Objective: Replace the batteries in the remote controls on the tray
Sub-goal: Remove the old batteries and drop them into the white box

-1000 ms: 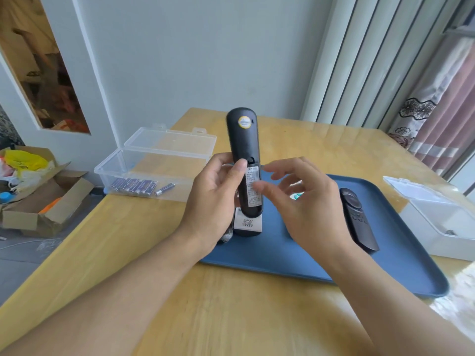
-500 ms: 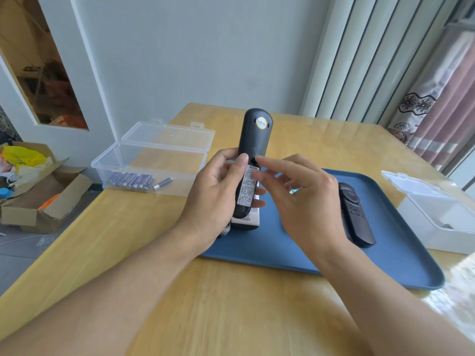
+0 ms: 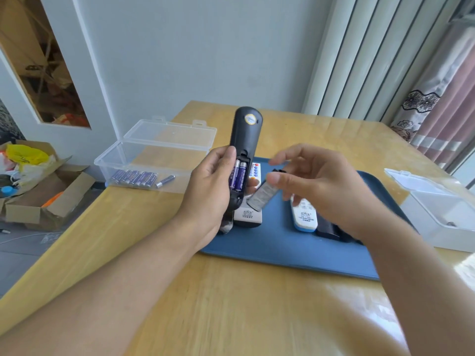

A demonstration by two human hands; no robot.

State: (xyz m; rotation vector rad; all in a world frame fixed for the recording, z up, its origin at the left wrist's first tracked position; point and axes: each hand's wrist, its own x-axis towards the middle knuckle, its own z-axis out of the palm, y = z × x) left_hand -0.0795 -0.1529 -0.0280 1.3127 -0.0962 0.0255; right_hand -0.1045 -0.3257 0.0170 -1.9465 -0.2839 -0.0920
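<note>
Left hand (image 3: pixel 208 191) was clamped round the black remote (image 3: pixel 244 140), right fingers (image 3: pixel 273 179) pinching its battery cover (image 3: pixel 262 196) above the tray (image 3: pixel 282 247); tilt it and those two batteries (image 3: pixel 238 176) could've dropped out.

Bright, even daylight from the right side. Glare patch on the light wooden bench (image 3: pixel 257 304) at lower right. Soft shadows only. Right hand (image 3: pixel 318 186) motion-blurred, forearms soft. Wide-angle bending at edges; pleated curtain (image 3: pixel 442 93) leans.
</note>
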